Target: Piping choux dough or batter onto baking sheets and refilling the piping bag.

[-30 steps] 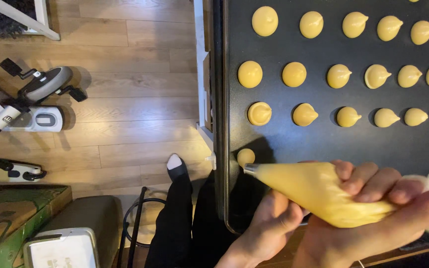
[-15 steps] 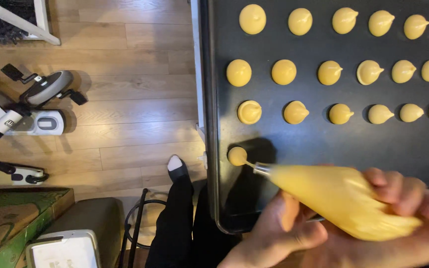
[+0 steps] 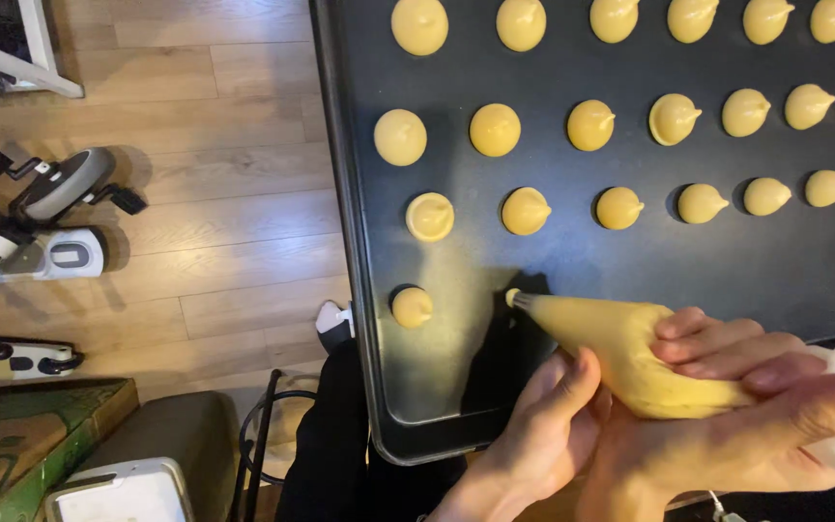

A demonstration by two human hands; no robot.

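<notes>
At the far left of the frame I see a wooden floor with a small pedal exerciser lying on it, and a green box in the lower left corner. A dark-clad leg ending in a white-toed sock shows just left of the baking tray, whose dark sheet fills the upper right. Rows of yellow batter mounds sit on it, and one lone mound sits near the tray's lower left edge. Just right of that mound, the tip of the piping bag hovers close over the sheet at lower centre. My left hand cups the bag from below, thumb pressed against its side. My right hand, at the lower right, has its grip closed around the fat yellow body of the bag, fingers curled over the top.
</notes>
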